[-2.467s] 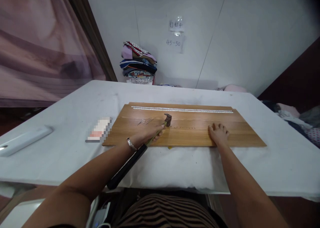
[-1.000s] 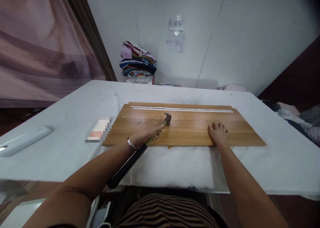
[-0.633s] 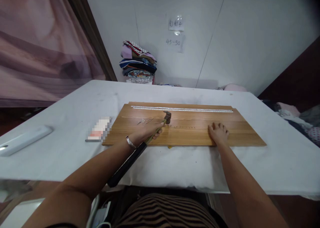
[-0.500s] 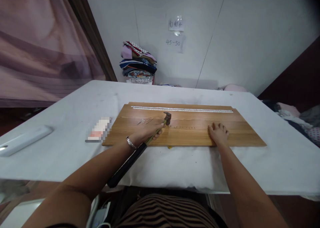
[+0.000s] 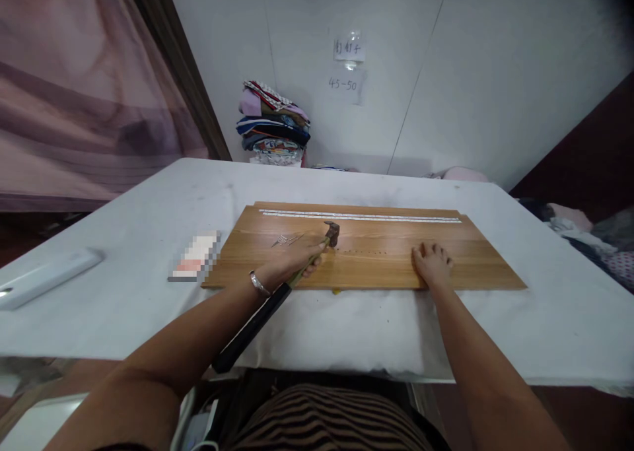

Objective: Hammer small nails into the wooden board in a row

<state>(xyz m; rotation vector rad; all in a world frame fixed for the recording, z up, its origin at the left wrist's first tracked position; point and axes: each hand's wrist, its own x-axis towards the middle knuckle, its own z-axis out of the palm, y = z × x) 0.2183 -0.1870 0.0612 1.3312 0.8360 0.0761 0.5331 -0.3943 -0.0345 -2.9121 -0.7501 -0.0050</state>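
A wooden board (image 5: 475,266) lies flat on the white table (image 5: 123,266). My left hand (image 5: 292,261) is wrapped round a hammer (image 5: 250,329) close to its head, and the dark metal head (image 5: 332,232) hovers just over the board, beside the left end of a row of small nails (image 5: 364,252). The black handle trails back past my wrist. My right hand (image 5: 432,264) lies flat on the board to the right of the nail row, fingers spread. Loose nails (image 5: 287,240) rest on the board beyond my left hand. A long white strip (image 5: 361,217) runs along the board's far edge.
A small blurred pink-and-white packet (image 5: 194,257) lies on the table left of the board. A long white object (image 5: 44,276) sits at the table's left edge. Folded clothes (image 5: 274,124) are stacked against the wall behind, under paper notes (image 5: 349,65).
The hammer head has bobbed slightly up and down over the left end of the nail row. My right hand has stayed flat on the board.
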